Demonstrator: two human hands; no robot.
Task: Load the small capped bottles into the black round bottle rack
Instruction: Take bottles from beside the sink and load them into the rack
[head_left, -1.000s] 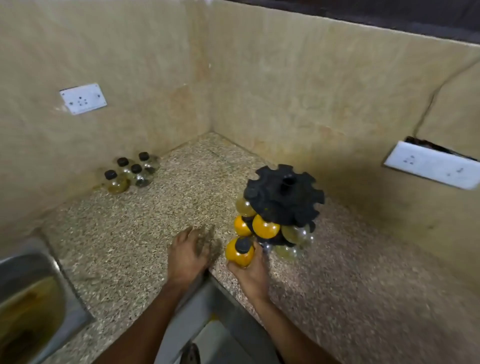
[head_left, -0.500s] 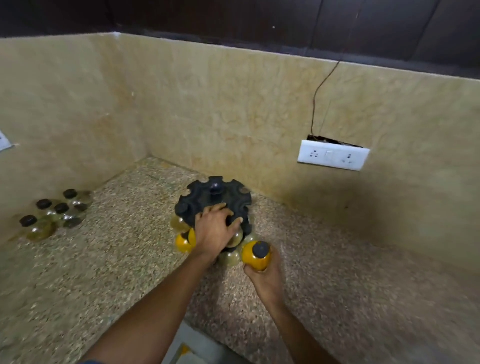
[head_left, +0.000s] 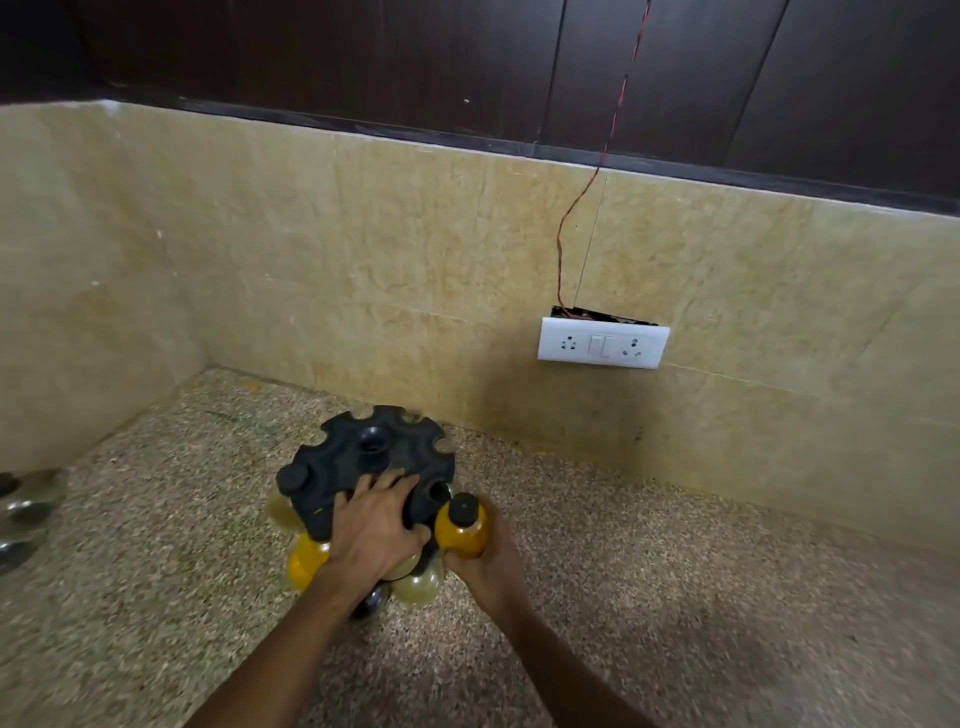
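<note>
Bottle in hand: my right hand (head_left: 485, 564) is wrapped round an orange bottle (head_left: 461, 531) with a black cap, held upright just beside the rack's right edge, level with an open notch, I judge so the neck can slide in sideways.
Rack: the black round bottle rack (head_left: 363, 457) stands on the counter near the back wall; one capped neck (head_left: 294, 475) sits in a left notch, and several notches are unfilled.
Left hand: my left hand (head_left: 376, 525) lies on the rack's near side, fingers spread and bent over the top, probably to steady it against the push.
Loaded bottles: an orange bottle (head_left: 304, 561) and pale ones (head_left: 418, 587) hang below the rim.
Waiting bottles: blurred, at the far left edge (head_left: 26, 512).
Surface: speckled granite counter (head_left: 675, 597).
Room: beige stone backsplash, white socket plate (head_left: 602, 343) with a loose red wire (head_left: 587, 187), dark panelling above.
</note>
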